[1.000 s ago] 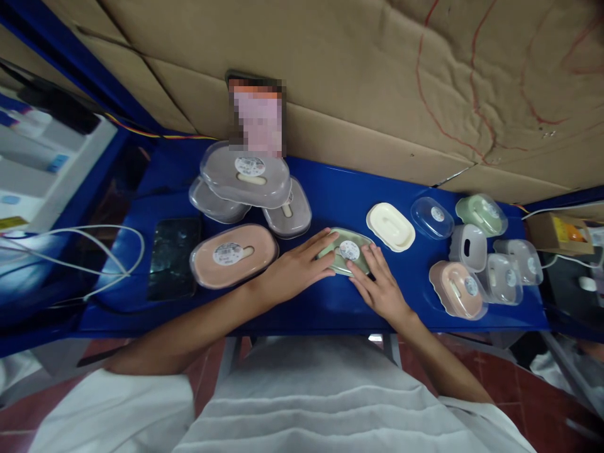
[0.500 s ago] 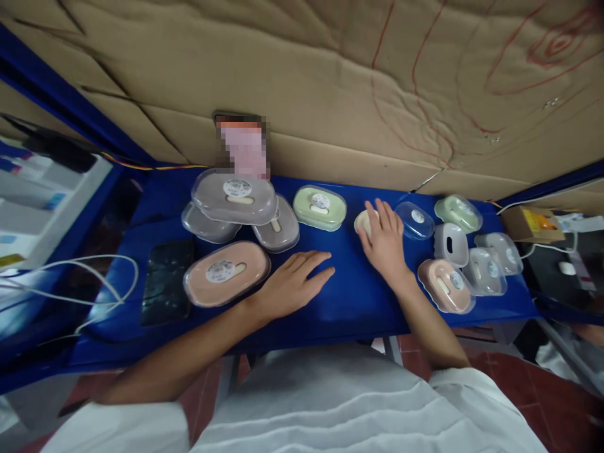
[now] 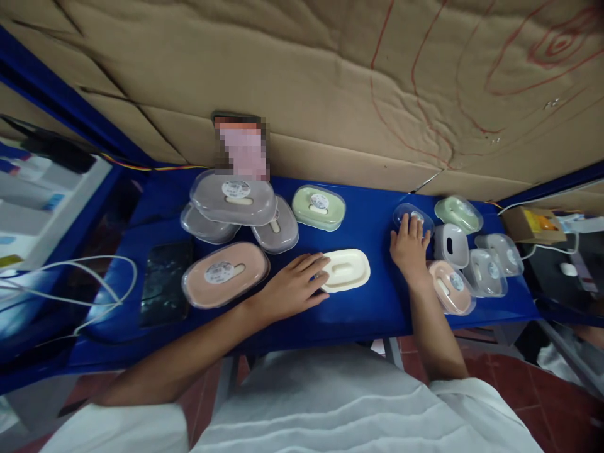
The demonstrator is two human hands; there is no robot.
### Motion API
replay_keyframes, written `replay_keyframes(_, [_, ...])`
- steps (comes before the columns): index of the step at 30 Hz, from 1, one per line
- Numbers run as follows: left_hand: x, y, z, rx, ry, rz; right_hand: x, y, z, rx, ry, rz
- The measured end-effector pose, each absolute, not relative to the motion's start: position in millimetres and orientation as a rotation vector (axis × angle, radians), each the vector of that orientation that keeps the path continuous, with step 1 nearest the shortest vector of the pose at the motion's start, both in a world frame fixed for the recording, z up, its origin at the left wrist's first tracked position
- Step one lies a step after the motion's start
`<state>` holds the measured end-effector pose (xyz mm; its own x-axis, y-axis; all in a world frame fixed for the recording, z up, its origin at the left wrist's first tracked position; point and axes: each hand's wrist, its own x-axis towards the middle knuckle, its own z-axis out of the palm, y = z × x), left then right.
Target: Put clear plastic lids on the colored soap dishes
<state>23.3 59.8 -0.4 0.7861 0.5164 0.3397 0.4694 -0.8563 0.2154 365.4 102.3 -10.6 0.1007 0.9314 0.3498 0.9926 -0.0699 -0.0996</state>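
Note:
A cream oval tray-like piece (image 3: pixel 348 270) with a raised bar in its middle lies on the table before me. My left hand (image 3: pixel 295 286) is beside it, fingers stretched out over its left end, touching or nearly touching the rim. Farther right, my right hand (image 3: pixel 409 248) has its fingers apart over the near edge of a clear plastic lid (image 3: pixel 414 212) with a round label. Whether those fingertips touch the lid is hard to see. Just right of that hand sits a pink lidded box (image 3: pixel 450 288), partly behind my wrist.
A green lidded box (image 3: pixel 319 207) stands at the back middle. Grey lidded boxes (image 3: pixel 231 198) are piled at left, above a pink one (image 3: pixel 225 274). More boxes (image 3: pixel 486 272) crowd the right. A dark tablet-like slab (image 3: pixel 167 283) and a white cable (image 3: pixel 106 259) lie at far left.
The cream piece has come from under my right hand toward the middle, against my left fingers. My right hand has let go of it and moved right to the clear lid.

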Motion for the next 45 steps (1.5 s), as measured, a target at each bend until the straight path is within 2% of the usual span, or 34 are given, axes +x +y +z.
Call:
replay_keyframes(4, [22,62,3,2.877,0.856,0.611,366,80,-12,-1.919,-2.089,-0.147])
replay_keyframes(13, [23,62,-3,2.82,0.947,0.662,327,42,22,-1.519,-2.106,0.331])
replay_keyframes(21, [21,65,-3,2.766,0.911,0.695,300,22,-4,-1.17,-2.4,0.301])
replay_keyframes(45, [32,64,-5,2.764,0.898,0.736,325,31,-7,-1.19,-2.459,0.241])
